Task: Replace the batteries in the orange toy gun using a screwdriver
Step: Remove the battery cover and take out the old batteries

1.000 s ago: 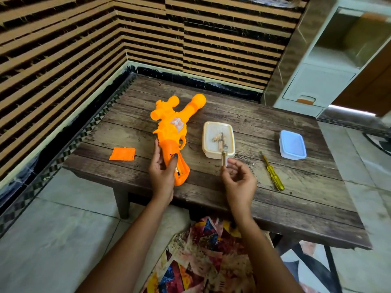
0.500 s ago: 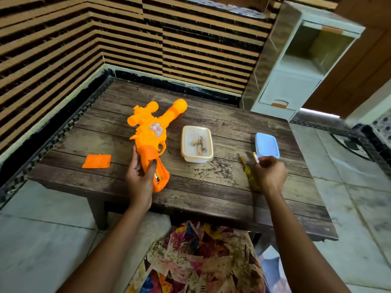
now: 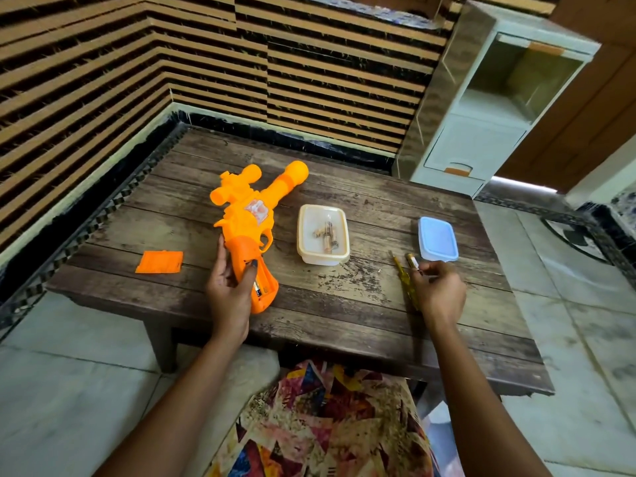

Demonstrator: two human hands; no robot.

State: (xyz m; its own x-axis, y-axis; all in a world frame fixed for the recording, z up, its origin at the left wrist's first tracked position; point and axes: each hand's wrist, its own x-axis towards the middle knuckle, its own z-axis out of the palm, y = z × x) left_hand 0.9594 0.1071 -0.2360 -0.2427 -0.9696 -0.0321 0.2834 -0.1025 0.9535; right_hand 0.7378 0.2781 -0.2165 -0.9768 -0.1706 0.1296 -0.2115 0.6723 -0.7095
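Honestly, the risk is that battery: the right hand only pinches one end with curled fingertips, above the screwdriver, so it could slip and roll off the table. The left hand wraps the orange toy gun grip, 9 o'clock from the tub. With the compartment open, it's easy to seat it backwards.
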